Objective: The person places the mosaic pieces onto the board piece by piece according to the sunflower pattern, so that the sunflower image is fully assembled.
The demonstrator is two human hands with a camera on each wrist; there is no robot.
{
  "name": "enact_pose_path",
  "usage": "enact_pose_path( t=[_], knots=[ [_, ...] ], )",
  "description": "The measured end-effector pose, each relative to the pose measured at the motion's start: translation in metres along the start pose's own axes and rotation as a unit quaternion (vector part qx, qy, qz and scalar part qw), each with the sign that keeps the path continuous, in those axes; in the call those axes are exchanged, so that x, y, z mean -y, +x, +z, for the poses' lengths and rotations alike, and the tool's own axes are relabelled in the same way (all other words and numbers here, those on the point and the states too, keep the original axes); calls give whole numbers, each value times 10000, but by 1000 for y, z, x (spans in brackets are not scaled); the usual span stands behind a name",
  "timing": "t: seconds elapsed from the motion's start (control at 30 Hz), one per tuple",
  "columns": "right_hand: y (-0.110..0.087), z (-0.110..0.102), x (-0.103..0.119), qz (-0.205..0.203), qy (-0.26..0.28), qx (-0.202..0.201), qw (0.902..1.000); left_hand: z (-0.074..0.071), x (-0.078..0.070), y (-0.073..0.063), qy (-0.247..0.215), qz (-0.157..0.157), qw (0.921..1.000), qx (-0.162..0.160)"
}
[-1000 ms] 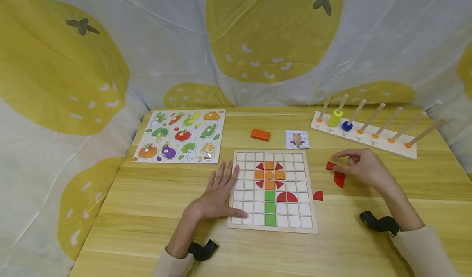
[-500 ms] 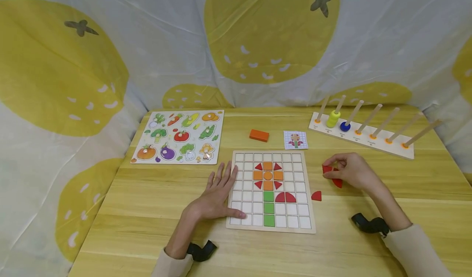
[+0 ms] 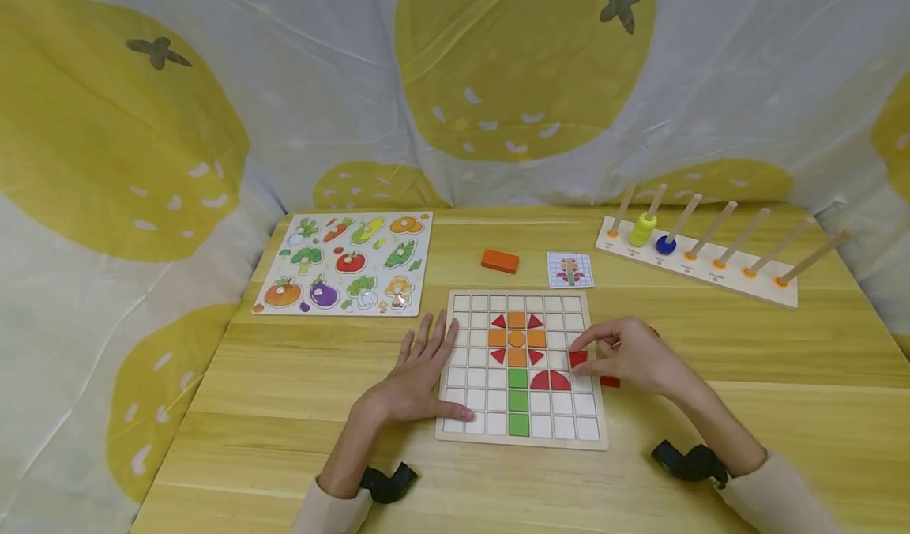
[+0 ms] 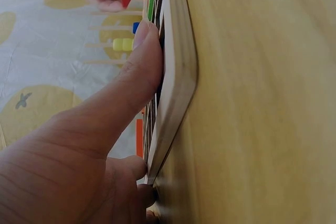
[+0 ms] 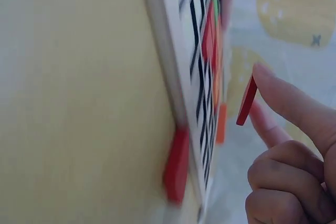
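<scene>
My left hand [image 3: 408,384] rests on the left edge of a wooden grid board [image 3: 526,442], its fingers spread and thumb over the lower left squares. My right hand [image 3: 633,356] pinches a red wooden piece [image 3: 578,357] between thumb and finger, raised over the board's right side. In the right wrist view, that thin red piece [image 5: 247,100] hangs clear of the board. On the grid lie green squares [image 3: 518,400], orange pieces [image 3: 516,320], small red triangles and two red quarter circles [image 3: 550,381]. A loose red quarter circle [image 3: 610,381] lies by the right rim, partly hidden.
Behind the board are an orange block [image 3: 500,261] and a small pattern card [image 3: 569,270]. A vegetable knob puzzle [image 3: 341,264] lies at the back left. A peg stand [image 3: 700,264] with yellow and blue beads stands at the back right, before a curtain.
My right hand has picked up a red piece from the small pile on the right and carried it left over the board's edge. My left hand has stayed in place.
</scene>
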State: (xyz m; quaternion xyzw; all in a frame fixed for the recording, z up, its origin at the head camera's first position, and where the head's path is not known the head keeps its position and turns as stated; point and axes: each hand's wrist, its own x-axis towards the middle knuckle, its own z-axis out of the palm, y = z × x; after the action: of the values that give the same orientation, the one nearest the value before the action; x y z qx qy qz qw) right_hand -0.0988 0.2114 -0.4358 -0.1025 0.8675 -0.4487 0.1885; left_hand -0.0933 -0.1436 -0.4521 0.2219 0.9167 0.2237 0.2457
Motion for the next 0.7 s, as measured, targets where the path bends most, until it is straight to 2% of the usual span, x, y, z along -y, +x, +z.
enact_pose_path(
  t=[0.17, 0.3, 0.5, 0.7],
  knots=[
    [-4, 35, 19, -204, -364, 263, 9988, 0, 0, -1, 36, 13, 10000, 11],
    [-6, 51, 26, -322, -732, 257, 9965, -1, -1, -1, 68, 12, 10000, -16],
    [-6, 56, 25, -371, -867, 129, 9955, -1, -1, 0, 128, 10, 9999, -17],
    [-4, 50, 19, -431, -392, 426, 9974, 0, 0, 0, 142, -8, 9999, -1]
  ],
)
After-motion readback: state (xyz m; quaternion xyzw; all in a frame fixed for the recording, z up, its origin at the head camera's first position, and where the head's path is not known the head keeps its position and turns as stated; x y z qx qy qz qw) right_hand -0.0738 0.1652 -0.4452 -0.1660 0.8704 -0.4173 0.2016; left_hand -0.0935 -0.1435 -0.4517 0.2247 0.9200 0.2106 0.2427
